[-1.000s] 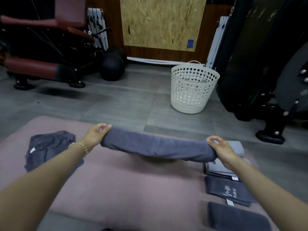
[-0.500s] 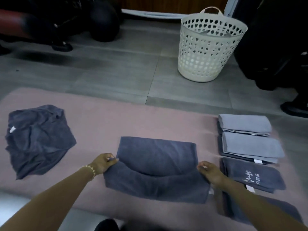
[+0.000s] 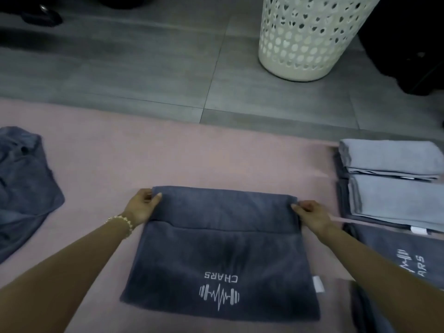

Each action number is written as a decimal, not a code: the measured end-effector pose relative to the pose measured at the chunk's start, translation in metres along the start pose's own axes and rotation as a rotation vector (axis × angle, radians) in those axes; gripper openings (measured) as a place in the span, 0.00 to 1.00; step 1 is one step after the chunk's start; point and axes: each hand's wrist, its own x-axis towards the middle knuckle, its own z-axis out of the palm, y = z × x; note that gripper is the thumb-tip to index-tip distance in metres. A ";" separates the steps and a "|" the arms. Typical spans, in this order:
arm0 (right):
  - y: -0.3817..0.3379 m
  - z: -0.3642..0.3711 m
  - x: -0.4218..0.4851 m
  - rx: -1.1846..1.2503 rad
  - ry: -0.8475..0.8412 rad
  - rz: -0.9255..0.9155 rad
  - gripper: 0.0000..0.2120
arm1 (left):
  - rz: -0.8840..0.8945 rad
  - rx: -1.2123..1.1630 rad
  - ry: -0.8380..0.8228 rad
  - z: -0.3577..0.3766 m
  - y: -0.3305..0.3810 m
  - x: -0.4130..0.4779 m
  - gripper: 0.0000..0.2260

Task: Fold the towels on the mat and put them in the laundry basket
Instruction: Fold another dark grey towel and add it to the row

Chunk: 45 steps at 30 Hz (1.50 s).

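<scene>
Mid-fold: dark towel (image 3: 223, 255) with the CHARS logo lies flat on the mat (image 3: 192, 159), lower centre of frame, one fold in. Left hand (image 3: 141, 206) and right hand (image 3: 310, 213) each pinch a far corner of the folded flap, so both grips are closed on cloth. Folded towels (image 3: 394, 200) stacked at right edge, not binned; crumpled towel (image 3: 24, 188) at left edge untouched. Laundry basket (image 3: 305, 44) upper right, well apart, inside not visible. Left: finish this one, fold the crumpled one, bin all. Half a second back the flap sagged, hands mid-towel, no logo showing; now it's straight, hands at the far edge.
</scene>
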 end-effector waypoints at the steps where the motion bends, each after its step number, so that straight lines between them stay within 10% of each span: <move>1: 0.002 0.003 0.006 -0.001 -0.001 0.009 0.09 | -0.002 -0.009 -0.001 0.003 -0.003 0.008 0.15; 9: -0.004 0.007 0.030 0.212 -0.158 0.200 0.09 | -0.177 -0.350 0.073 0.007 -0.014 0.030 0.12; 15: -0.002 0.017 0.044 0.323 0.060 0.200 0.07 | -0.084 -0.400 0.141 0.005 -0.010 0.033 0.13; 21: -0.018 0.022 0.018 -0.198 0.307 -0.214 0.11 | 0.292 0.169 0.267 0.010 -0.009 0.015 0.14; 25: -0.011 0.027 -0.014 -0.323 -0.268 -0.474 0.10 | 0.790 0.627 -0.150 -0.002 -0.020 -0.021 0.23; 30: 0.006 0.000 -0.039 -0.681 -0.679 -0.236 0.18 | 0.433 0.620 -0.393 -0.028 -0.036 -0.038 0.36; 35: 0.011 -0.037 -0.041 0.037 -0.702 -0.019 0.30 | 0.097 -0.200 -0.413 -0.037 -0.020 -0.055 0.03; 41: -0.012 -0.023 -0.015 0.346 -0.333 -0.011 0.28 | 0.010 -0.542 -0.156 -0.027 0.008 -0.022 0.06; 45: -0.006 0.009 -0.004 0.305 -0.172 0.015 0.11 | -0.037 -0.057 -0.135 -0.004 -0.003 -0.009 0.14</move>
